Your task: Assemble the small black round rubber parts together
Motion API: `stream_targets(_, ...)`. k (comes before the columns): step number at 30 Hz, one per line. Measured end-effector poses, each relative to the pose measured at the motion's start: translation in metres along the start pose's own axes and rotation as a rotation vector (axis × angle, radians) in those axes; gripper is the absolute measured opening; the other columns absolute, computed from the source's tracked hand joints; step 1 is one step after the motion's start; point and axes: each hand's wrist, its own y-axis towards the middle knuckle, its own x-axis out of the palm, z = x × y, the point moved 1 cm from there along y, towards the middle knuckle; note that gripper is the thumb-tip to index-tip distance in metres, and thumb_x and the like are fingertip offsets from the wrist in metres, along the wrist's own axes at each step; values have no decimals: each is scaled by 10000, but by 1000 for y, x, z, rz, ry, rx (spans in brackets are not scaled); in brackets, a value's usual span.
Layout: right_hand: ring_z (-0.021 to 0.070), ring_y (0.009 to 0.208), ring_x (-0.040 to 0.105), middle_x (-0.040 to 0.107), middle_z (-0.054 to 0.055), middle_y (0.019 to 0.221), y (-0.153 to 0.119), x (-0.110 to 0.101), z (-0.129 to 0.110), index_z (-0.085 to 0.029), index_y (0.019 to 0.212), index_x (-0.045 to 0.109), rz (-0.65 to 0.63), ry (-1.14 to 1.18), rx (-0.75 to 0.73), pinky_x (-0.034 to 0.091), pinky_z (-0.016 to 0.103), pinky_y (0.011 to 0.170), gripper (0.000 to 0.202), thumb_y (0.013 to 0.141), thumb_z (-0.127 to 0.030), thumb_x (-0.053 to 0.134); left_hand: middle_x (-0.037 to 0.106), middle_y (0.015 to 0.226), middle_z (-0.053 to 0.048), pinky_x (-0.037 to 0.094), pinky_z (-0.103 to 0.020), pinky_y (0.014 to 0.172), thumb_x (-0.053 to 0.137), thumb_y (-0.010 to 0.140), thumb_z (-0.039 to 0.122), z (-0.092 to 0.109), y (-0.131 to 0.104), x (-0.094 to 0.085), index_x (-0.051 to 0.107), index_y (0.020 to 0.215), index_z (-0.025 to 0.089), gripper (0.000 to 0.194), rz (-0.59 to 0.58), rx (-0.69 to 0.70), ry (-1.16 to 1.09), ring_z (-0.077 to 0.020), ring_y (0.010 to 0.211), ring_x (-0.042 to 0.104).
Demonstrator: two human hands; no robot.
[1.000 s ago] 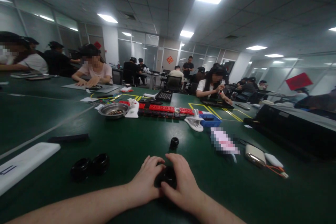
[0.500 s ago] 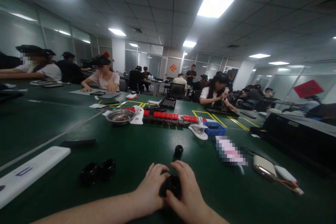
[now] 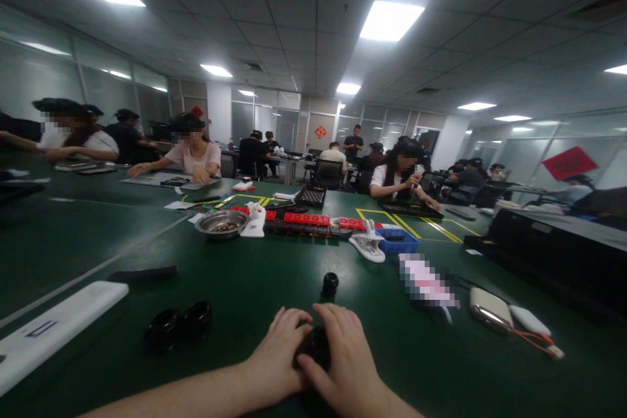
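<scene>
Low in front of me, my left hand and my right hand curl around one glossy black round fitting. The left palm presses on its left side, while the right fingers reach over its top and far edge. Much of the fitting lies hidden between the hands. Just beyond my fingertips stands a smaller black ribbed fitting. To the left, two larger black ring-shaped fittings sit side by side on the green table.
A long white bar and a black strip lie left. Farther back are a metal bowl of small parts, red blocks, white clamps and a blue bin. A cream device with wires lies right. Co-workers sit across the table.
My right hand has shifted slightly over the fitting, covering more of its top. The camera view has tilted a little. Across the table, a co-worker's hands have moved farther apart.
</scene>
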Motion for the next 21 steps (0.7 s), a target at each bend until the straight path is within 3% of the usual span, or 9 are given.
stream_targets(3, 293, 919, 517, 573, 123, 1011, 2, 2, 1, -142, 1117, 456, -108, 14, 72, 393, 485, 836, 465, 660, -153, 540, 498, 1137, -76, 141, -476, 1045, 646, 583, 241, 2, -1, -2, 553, 1061, 217, 487, 16, 4, -9, -260, 1114, 415)
stream_targets(7, 252, 1071, 455, 504, 116, 1159, 0, 0, 1, -133, 1184, 396, -145, 142, 7, 345, 414, 945, 592, 600, -77, 477, 505, 1130, -63, 131, -501, 1037, 632, 608, 261, 2, -1, -2, 555, 1042, 237, 442, -1, 11, -14, -264, 1108, 418)
stream_targets(10, 274, 1113, 419, 472, 133, 1192, -1, -4, 2, -118, 1185, 392, -124, 153, 16, 325, 428, 957, 597, 601, -120, 517, 512, 1110, -60, 136, -502, 1035, 642, 604, 272, 2, -1, -1, 564, 1022, 223, 428, -1, 15, -8, -272, 1082, 436)
stream_targets(14, 293, 993, 496, 537, 138, 1061, 1, -4, 4, -119, 1152, 420, -61, 88, 155, 387, 450, 870, 546, 665, -269, 618, 515, 1082, -53, 156, -503, 1029, 669, 599, 307, 3, -2, -1, 577, 991, 227, 411, 25, 10, -9, -268, 1056, 452)
stream_targets(17, 276, 912, 533, 567, 115, 979, 2, 1, 4, -138, 1106, 450, -54, 53, 199, 425, 428, 812, 505, 648, -228, 643, 516, 1075, -52, 159, -500, 1029, 668, 602, 291, 3, -1, -2, 583, 984, 226, 397, 15, 8, -22, -262, 1052, 456)
stream_targets(21, 264, 944, 535, 570, 113, 1014, 1, 8, 5, -148, 1123, 432, -53, 75, 162, 427, 417, 832, 501, 644, -137, 580, 510, 1092, -58, 138, -504, 1038, 668, 602, 310, 3, 0, -4, 579, 1007, 221, 425, -11, 1, -47, -272, 1070, 445)
